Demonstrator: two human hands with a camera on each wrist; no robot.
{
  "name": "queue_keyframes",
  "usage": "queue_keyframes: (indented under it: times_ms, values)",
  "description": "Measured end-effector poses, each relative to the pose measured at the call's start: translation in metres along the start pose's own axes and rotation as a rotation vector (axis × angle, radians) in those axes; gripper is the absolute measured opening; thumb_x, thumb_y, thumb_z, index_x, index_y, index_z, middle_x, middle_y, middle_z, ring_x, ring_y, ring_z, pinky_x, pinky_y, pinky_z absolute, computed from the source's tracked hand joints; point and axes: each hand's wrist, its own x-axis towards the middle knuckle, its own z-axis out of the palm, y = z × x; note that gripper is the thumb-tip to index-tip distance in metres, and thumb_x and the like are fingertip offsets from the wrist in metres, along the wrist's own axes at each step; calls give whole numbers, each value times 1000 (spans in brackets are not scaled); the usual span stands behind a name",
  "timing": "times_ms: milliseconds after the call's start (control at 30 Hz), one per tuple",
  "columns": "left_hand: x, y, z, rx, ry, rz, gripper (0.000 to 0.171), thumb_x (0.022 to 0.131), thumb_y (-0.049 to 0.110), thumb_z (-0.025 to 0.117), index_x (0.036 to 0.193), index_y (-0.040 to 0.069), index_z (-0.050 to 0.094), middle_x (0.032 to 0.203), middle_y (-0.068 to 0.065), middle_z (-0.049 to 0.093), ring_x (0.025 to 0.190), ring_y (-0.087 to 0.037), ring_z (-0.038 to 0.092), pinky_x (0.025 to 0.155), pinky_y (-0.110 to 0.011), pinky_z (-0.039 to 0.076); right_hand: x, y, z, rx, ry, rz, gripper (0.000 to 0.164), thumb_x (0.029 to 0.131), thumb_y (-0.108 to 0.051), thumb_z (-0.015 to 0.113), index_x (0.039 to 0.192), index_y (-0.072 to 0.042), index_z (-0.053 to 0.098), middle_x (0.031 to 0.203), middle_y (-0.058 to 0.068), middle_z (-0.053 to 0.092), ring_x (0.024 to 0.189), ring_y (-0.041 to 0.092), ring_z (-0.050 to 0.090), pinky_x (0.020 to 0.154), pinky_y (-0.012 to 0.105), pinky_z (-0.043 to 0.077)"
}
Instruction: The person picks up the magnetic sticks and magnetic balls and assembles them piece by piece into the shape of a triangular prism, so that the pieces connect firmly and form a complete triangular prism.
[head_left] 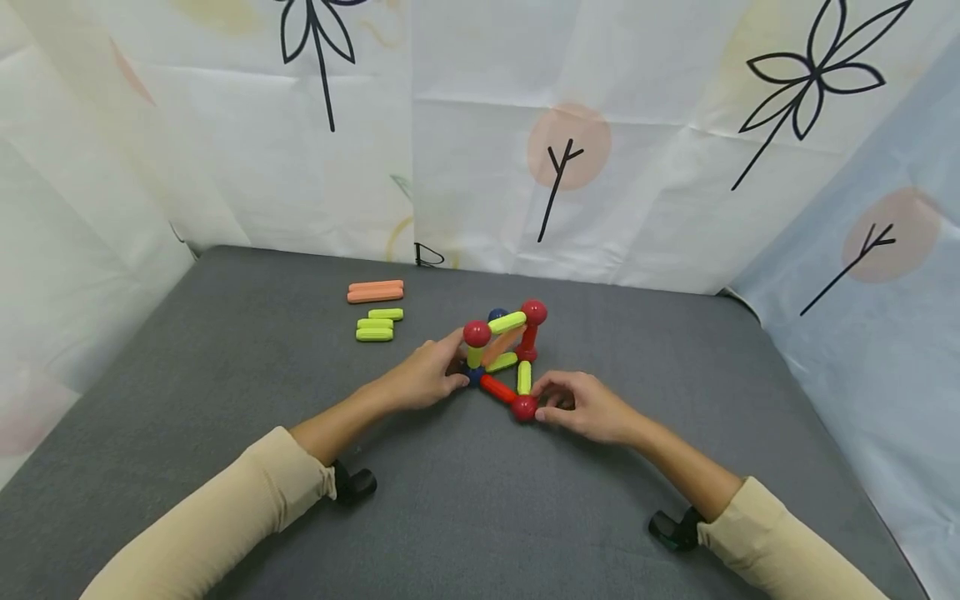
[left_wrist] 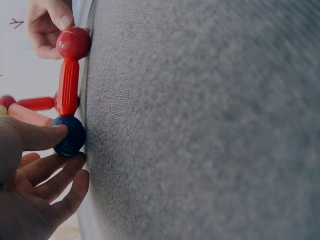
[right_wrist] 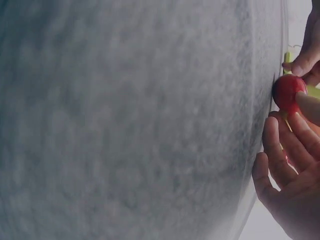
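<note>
A frame of coloured rods and balls, a magnetic-looking building set, stands on the grey table (head_left: 480,517). My left hand (head_left: 422,377) pinches the dark blue ball (left_wrist: 70,136) at its lower left corner, thumb on the ball's face. From that ball a red rod (head_left: 498,389) runs to the near red ball (head_left: 524,407), which my right hand (head_left: 591,407) holds between thumb and fingers. Above the blue ball, a yellow-green rod (head_left: 476,357) carries another red ball (head_left: 477,333). A slanted orange rod (head_left: 504,343) crosses the frame; a further red ball (head_left: 534,312) tops its right side.
Left of the frame, loose orange rods (head_left: 375,292) lie side by side, with several short yellow-green rods (head_left: 375,330) just nearer. A patterned white cloth (head_left: 480,167) hangs behind the table. Black wrist cameras (head_left: 358,483) sit at both sleeves.
</note>
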Motion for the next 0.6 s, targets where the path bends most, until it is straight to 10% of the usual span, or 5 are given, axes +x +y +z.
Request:
queue_keyframes:
  times_ms: [333,600]
  values:
    - [8,-6,0,-60,55,-6,56,85,3,77,134,4,49,111,-11,69,99,-20,66,88,-37,55,-1,-4,0,21,-68,-17,32,93,-21,71,119,-3,67,102,4,69,87,16,63,77,29,54]
    - [15,-8,3,-93,56,3,64,86,1,76,142,5,45,121,-14,68,110,-24,66,94,-40,53,4,7,-13,-32,177,88,23,92,-11,71,110,3,68,103,12,71,86,22,68,72,30,56]
